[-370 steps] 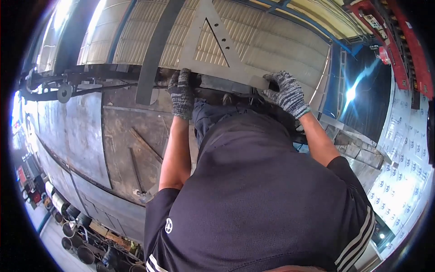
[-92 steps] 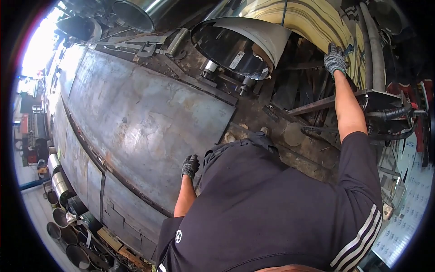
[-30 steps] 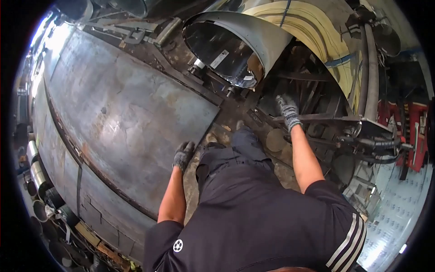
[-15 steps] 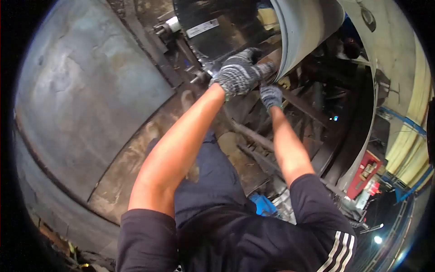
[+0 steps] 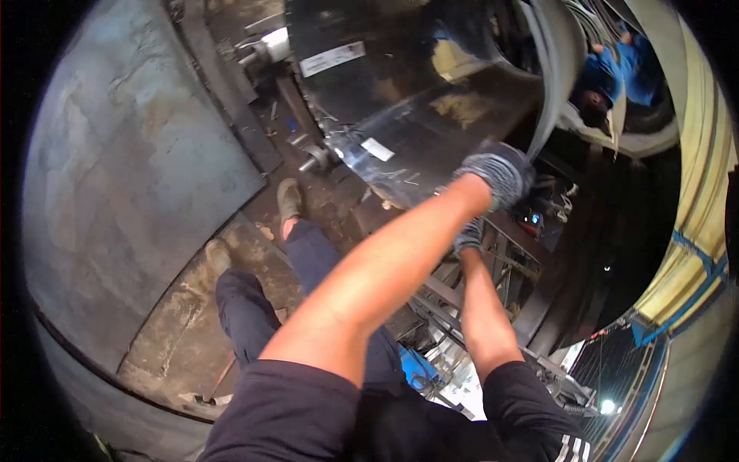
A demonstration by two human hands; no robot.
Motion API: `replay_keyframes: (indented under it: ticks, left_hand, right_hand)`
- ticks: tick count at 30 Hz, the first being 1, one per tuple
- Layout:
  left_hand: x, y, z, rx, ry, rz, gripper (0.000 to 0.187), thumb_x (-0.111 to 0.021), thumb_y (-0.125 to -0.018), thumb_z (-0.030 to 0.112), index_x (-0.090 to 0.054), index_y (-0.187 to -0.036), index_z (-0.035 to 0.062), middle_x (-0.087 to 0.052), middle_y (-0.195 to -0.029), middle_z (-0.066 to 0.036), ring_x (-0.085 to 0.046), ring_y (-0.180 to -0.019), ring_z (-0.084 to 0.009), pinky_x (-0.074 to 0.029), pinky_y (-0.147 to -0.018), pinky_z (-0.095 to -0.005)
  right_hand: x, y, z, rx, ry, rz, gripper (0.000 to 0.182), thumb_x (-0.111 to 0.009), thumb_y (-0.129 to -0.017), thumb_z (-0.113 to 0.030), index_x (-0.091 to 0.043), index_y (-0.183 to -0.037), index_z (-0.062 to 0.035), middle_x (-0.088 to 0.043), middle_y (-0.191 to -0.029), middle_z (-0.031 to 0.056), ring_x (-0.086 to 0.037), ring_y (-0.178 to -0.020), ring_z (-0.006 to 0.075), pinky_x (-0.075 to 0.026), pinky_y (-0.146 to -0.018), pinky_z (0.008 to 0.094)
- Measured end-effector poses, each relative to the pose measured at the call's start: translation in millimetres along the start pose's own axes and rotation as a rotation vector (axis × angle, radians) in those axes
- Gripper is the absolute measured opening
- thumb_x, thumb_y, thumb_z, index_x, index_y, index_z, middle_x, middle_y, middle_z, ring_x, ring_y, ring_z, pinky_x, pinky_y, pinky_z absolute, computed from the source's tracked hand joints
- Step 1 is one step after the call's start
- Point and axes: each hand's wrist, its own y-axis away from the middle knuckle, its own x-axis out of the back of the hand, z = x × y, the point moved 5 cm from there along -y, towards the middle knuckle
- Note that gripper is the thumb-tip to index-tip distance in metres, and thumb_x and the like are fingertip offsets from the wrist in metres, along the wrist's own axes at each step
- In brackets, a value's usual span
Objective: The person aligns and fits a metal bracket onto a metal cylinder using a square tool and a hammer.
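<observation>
- Left: broad, flat grey metal plate (image 5: 138, 169), surface mottled.
- Beside its right edge, toward the far side: long dark metal strip (image 5: 219, 85).
- Near left: stained brown floor (image 5: 181, 316).
- Near, right of centre: blue object (image 5: 418, 369), identity unclear.
- Far right: person in blue (image 5: 635, 65), partly hidden.
- Right: yellow sheeting (image 5: 707, 154), blue strap (image 5: 694, 252) across it.
- Near right: lit lamp (image 5: 608, 406).

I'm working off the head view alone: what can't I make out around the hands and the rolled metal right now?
All in the head view:
- Left hand: fingers blurred; grip unclear.
- Right hand: fingertips hidden behind the left hand and forearm, so whether it holds anything is unclear.
- Rolled metal: top cut off by the upper edge.
- Long label: print too small to read.
</observation>
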Motion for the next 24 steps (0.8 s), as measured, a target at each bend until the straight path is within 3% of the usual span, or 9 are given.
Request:
replay_keyframes:
  ticks: [3, 6, 8, 11, 14, 16, 20, 23, 24]
  left_hand:
    - [-10, -7, -10, -0.017, 0.070, 0.099, 0.030, -0.057, -0.086, 0.024, -0.077, -0.093, 0.0038, -0.072, -0.098, -0.024, -0.071, -0.094, -0.0398, -0.056, -0.085, -0.0482]
    - [-1, -5, -13, 0.019, 0.114, 0.067, 0.030, -0.056, -0.088, 0.022, -0.076, -0.094, 0.0013, -0.071, -0.096, -0.026, -0.070, -0.093, -0.0410, -0.055, -0.086, -0.0473]
    - [3, -7, -10, -0.009, 0.066, 0.071, 0.024, -0.062, -0.082, 0.019, -0.078, -0.091, 0.0040, -0.073, -0.096, -0.023, -0.072, -0.094, -0.0388, -0.057, -0.085, -0.0461]
    - [12, -10, -14, 0.001, 0.096, 0.076, 0.024, -0.062, -0.081, 0.020, -0.078, -0.089, 0.0038, -0.072, -0.096, -0.024, -0.071, -0.093, -0.0400, -0.057, -0.083, -0.0466]
    - [5, -6, -11, -0.123, 0.038, 0.049, 0.026, -0.059, -0.083, 0.021, -0.078, -0.089, 0.0036, -0.072, -0.094, -0.024, -0.070, -0.092, -0.0411, -0.056, -0.082, -0.0479]
    - [8, -6, -12, 0.023, 0.193, 0.008, 0.027, -0.058, -0.085, 0.022, -0.077, -0.090, 0.0038, -0.072, -0.093, -0.023, -0.070, -0.092, -0.0410, -0.056, -0.083, -0.0488]
    - [-19, -15, -19, 0.001, 0.084, -0.125, 0.028, -0.059, -0.084, 0.022, -0.076, -0.092, 0.0024, -0.071, -0.092, -0.025, -0.070, -0.089, -0.0422, -0.056, -0.082, -0.0493]
    - [-16, -2, -10, -0.103, 0.099, -0.060, 0.027, -0.060, -0.081, 0.021, -0.076, -0.090, 0.0013, -0.069, -0.087, -0.027, -0.070, -0.086, -0.0430, -0.056, -0.077, -0.0495]
    - [-13, 1, -6, -0.029, 0.094, 0.009, 0.027, -0.061, -0.079, 0.021, -0.076, -0.090, 0.0012, -0.069, -0.087, -0.027, -0.070, -0.086, -0.0429, -0.056, -0.076, -0.0492]
  right_hand:
    - [7, 9, 6, -0.034, 0.077, -0.039, 0.060, -0.049, -0.099, -0.040, -0.044, -0.148, -0.0050, -0.048, -0.150, 0.0205, -0.039, -0.142, 0.0319, -0.029, -0.119, 0.0411]
    - [9, 13, 3, -0.061, 0.128, -0.055, 0.057, -0.047, -0.100, -0.038, -0.046, -0.147, -0.0052, -0.049, -0.148, 0.0195, -0.040, -0.141, 0.0304, -0.030, -0.119, 0.0408]
    - [11, 16, 1, -0.075, 0.146, -0.070, 0.055, -0.046, -0.101, -0.037, -0.047, -0.146, -0.0054, -0.050, -0.147, 0.0189, -0.041, -0.140, 0.0295, -0.031, -0.118, 0.0406]
    - [13, 17, 0, -0.076, 0.159, -0.079, 0.052, -0.044, -0.102, -0.035, -0.048, -0.145, -0.0057, -0.052, -0.146, 0.0179, -0.042, -0.139, 0.0280, -0.032, -0.117, 0.0403]
    - [6, 10, 5, -0.076, 0.138, -0.086, 0.050, -0.042, -0.103, -0.033, -0.050, -0.144, -0.0060, -0.053, -0.144, 0.0169, -0.043, -0.138, 0.0266, -0.033, -0.116, 0.0400]
    - [-2, 6, 6, -0.080, 0.123, -0.079, 0.048, -0.041, -0.103, -0.032, -0.051, -0.143, -0.0061, -0.054, -0.143, 0.0162, -0.044, -0.137, 0.0256, -0.034, -0.116, 0.0397]
    - [-14, 5, 4, -0.079, 0.093, -0.088, 0.046, -0.038, -0.104, -0.030, -0.053, -0.141, -0.0065, -0.056, -0.141, 0.0149, -0.045, -0.136, 0.0237, -0.035, -0.115, 0.0393]
    - [-8, 13, -8, -0.035, 0.124, -0.152, 0.044, -0.036, -0.105, -0.028, -0.054, -0.140, -0.0068, -0.057, -0.140, 0.0139, -0.046, -0.135, 0.0222, -0.036, -0.114, 0.0390]
    - [0, 17, -14, -0.022, 0.163, -0.179, 0.044, -0.035, -0.106, -0.027, -0.055, -0.140, -0.0068, -0.058, -0.139, 0.0136, -0.046, -0.134, 0.0218, -0.036, -0.114, 0.0389]
